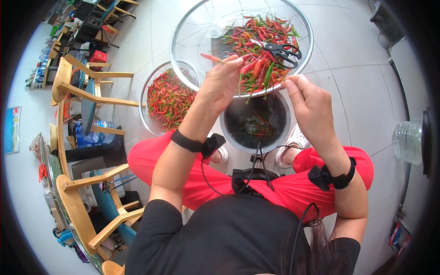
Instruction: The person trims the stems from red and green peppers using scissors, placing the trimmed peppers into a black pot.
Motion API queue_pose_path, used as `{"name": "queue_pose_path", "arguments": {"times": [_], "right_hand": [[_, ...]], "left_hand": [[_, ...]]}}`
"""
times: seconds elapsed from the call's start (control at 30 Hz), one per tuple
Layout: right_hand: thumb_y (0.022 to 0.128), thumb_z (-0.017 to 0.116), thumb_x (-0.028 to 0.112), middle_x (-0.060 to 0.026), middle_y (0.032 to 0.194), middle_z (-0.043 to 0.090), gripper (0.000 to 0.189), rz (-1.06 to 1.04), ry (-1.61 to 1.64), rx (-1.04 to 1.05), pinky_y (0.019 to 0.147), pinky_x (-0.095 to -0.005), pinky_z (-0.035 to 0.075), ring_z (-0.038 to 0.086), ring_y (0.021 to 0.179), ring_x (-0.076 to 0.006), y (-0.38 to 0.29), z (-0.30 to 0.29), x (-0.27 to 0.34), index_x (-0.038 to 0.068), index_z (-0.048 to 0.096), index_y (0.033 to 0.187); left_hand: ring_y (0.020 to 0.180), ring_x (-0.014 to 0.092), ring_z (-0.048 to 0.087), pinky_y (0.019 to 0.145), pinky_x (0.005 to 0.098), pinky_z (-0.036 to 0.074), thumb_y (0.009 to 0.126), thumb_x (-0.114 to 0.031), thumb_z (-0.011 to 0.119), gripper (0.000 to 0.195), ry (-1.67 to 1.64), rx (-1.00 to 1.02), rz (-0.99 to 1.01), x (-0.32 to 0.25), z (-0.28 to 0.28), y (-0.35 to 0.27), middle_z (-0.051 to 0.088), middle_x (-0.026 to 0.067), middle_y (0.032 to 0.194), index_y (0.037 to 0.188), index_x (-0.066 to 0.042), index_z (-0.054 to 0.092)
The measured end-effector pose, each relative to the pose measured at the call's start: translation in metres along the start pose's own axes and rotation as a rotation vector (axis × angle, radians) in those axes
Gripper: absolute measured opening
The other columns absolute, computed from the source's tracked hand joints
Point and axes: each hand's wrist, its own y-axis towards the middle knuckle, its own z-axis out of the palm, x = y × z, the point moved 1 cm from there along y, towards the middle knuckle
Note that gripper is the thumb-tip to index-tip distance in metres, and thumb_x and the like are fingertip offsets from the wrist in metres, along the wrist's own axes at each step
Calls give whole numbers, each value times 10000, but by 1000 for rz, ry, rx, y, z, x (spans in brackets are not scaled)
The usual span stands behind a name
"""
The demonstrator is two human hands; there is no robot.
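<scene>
My left hand (222,77) pinches a red chili pepper (210,57) between thumb and fingers, over a large round mesh sieve (192,37) with a metal rim. My right hand (309,103) is at the sieve's near rim, thumb and forefinger brought together; whether something small is between them cannot be made out. Heaped in the sieve are red and green chili peppers (256,32), some with long green stems. Black-handled scissors (282,53) lie on the heap. Below the near rim stands a dark-lined bucket (237,125) with green stems and red bits (263,127) inside.
A second mesh sieve (142,103) full of small chilies (170,98) rests on the tiled floor to the left. Wooden chairs (103,98) line the left side. A large water bottle (407,142) is at right. Cables (256,161) run near my lap.
</scene>
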Motion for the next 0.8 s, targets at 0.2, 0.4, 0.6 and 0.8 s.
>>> {"name": "queue_pose_path", "arguments": {"times": [0.2,0.4,0.6,0.8], "right_hand": [[981,598,124,-220,709,628,166,27,-30,6,574,-393,465,637,613,-331,0,-2,-2,-20,680,978],[981,596,126,-199,692,629,172,51,7,-5,569,-377,460,626,592,-292,1,-2,-1,-20,686,967],[984,594,125,-192,700,641,175,32,-1,-8,572,-368,463,633,597,-278,1,1,-3,-22,687,976],[991,585,127,-187,728,670,181,48,-9,0,583,-363,475,653,619,-277,3,0,-1,-25,684,987]], "left_hand": [[1077,211,638,1012,299,499,918,-19,676,302,133,-96,147,1,6,-2,649,142,1120,1183,94,586],[1068,213,647,993,291,513,931,-30,669,352,161,-86,166,2,6,-1,648,143,1135,1237,110,568],[1083,206,644,999,287,508,934,-33,664,341,133,-93,146,3,15,-6,650,137,1151,1235,98,573],[1093,178,642,1014,290,499,929,-72,671,247,-28,-107,74,8,2,4,673,93,1165,1159,3,620]]}}
